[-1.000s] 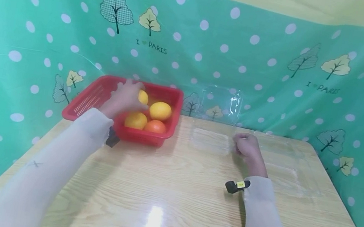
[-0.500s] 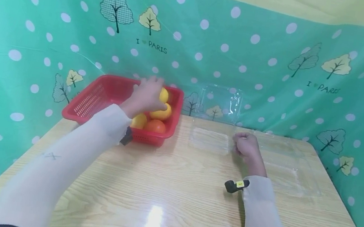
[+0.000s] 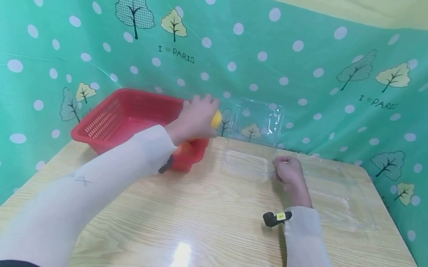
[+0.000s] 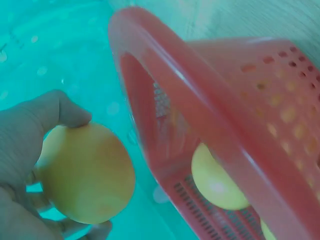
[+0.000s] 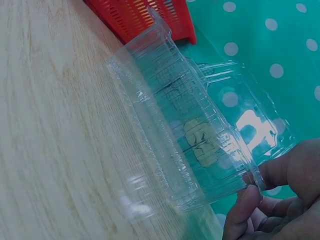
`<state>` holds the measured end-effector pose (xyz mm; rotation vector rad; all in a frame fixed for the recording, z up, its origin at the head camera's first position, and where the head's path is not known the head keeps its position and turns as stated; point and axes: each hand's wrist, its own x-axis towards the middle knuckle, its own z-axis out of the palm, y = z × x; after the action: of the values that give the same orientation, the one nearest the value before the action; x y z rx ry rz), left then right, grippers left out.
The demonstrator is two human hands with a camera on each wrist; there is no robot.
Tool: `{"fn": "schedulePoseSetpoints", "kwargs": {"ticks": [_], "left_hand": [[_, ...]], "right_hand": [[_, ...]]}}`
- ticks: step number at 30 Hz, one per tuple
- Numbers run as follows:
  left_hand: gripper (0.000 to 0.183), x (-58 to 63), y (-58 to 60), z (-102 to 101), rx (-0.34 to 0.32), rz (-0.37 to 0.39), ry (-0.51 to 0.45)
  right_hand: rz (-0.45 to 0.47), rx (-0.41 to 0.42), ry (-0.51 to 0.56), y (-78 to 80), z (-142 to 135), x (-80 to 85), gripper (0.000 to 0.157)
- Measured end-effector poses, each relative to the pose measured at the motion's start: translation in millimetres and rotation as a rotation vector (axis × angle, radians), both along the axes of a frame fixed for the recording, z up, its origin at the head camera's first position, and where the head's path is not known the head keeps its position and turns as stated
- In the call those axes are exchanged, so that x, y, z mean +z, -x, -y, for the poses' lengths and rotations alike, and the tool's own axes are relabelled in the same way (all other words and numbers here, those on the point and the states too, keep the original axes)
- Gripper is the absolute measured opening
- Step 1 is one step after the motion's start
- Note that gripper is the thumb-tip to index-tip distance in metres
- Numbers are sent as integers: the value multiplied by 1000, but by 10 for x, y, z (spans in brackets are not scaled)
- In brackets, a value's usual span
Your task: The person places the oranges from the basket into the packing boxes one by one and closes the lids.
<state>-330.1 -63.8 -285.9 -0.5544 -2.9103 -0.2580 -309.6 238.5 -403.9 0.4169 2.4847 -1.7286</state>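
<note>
My left hand (image 3: pixel 198 119) grips a round yellow fruit (image 4: pixel 87 172), thumb on one side and fingers round the other. It is over the right end of the red plastic basket (image 3: pixel 89 138), and in the left wrist view the fruit is outside the basket's rim (image 4: pixel 195 85). Yellow fruit (image 4: pixel 215 175) lies inside the basket, along with a reddish-orange one (image 3: pixel 185 148) partly covered by my left hand. My right hand (image 3: pixel 291 174) pinches the edge of a clear plastic clamshell box (image 5: pixel 170 120) between thumb and fingers. The box's lid (image 3: pixel 258 122) stands raised at the back.
More clear plastic packaging (image 3: pixel 338 200) lies on the wooden table (image 3: pixel 201 215) to the right of my right hand. A green dotted curtain (image 3: pixel 235 53) hangs right behind the table and at both sides.
My left hand, holding the yellow fruit, has travelled right from the middle of the basket to its right rim. The right hand and the clear box have stayed put.
</note>
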Motion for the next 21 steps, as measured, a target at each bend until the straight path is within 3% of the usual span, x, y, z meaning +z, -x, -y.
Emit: {"fn": "schedulePoseSetpoints", "kwargs": {"ticks": [11,21], "left_hand": [[85,-39,-50,-462,-81,30,11],[94,-250,-23,-715,-78,43,-40]], "right_hand": [[11,1,2,-12,-12,32,39],[25,-7,-12,18,3,16,38]]}}
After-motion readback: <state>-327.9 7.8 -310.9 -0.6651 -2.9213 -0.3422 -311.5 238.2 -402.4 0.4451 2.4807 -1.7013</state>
